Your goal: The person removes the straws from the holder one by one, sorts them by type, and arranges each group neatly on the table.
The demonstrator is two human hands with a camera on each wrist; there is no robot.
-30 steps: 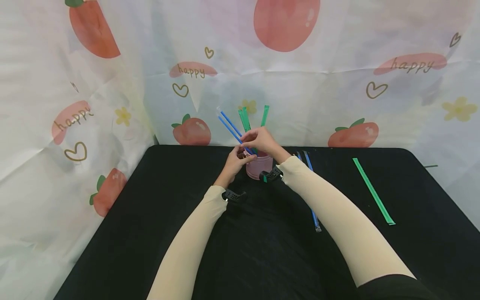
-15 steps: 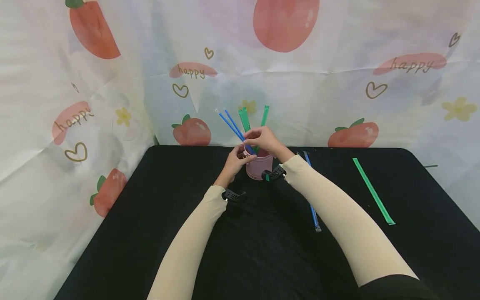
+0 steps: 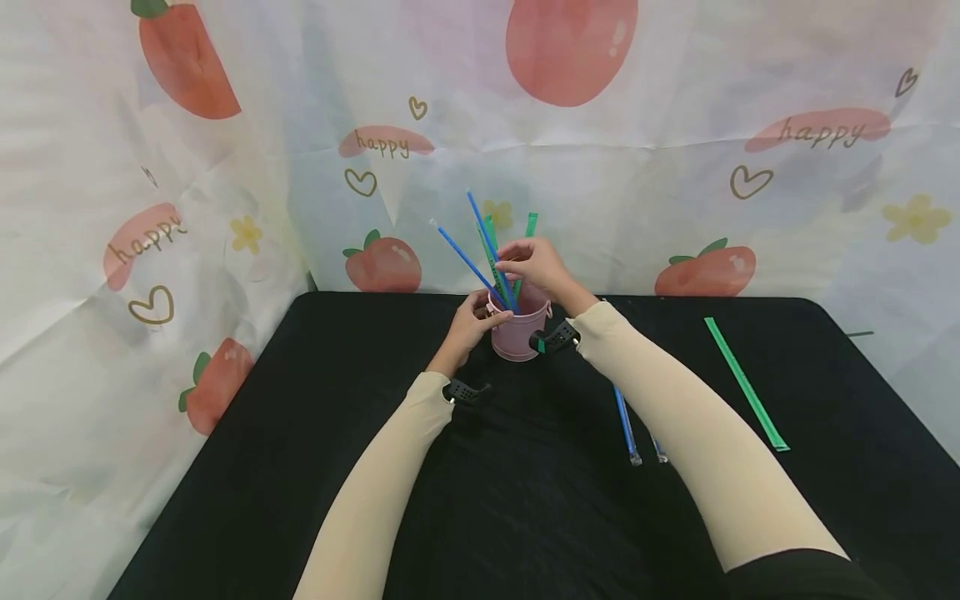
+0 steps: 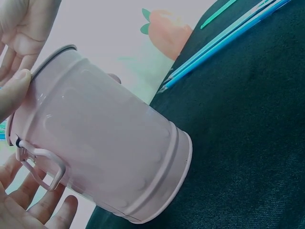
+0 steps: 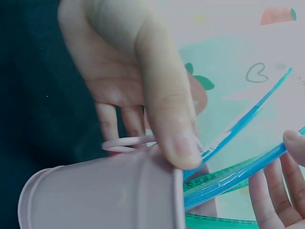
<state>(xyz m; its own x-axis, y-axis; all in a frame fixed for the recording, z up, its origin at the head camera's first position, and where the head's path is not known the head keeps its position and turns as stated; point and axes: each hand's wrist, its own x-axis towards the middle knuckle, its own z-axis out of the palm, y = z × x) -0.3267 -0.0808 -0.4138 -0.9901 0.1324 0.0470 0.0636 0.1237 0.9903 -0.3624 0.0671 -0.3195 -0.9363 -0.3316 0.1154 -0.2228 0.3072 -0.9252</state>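
A pink metal bucket (image 3: 519, 335) stands on the black table. My left hand (image 3: 467, 329) grips its left side, the thumb over the rim; in the left wrist view the fingers lie by the small side handle (image 4: 56, 167). Above the opening, my right hand (image 3: 540, 265) pinches a blue wrapped straw (image 3: 481, 215) between thumb and fingers. The straw's lower end is inside the bucket, as the right wrist view shows. A second blue straw (image 3: 459, 250) leans out to the left. Several green-wrapped straws (image 3: 531, 225) stand in the bucket behind my right hand.
Blue wrapped straws (image 3: 624, 425) lie on the table (image 3: 540, 500), partly hidden under my right forearm. Farther right lies one green-wrapped straw (image 3: 744, 379). A printed cloth backdrop (image 3: 600, 192) rises behind the table and along the left.
My right hand has moved right and slightly up with the blue straw, which stands steeper and apart from the other blue one. My left hand has stayed on the bucket.
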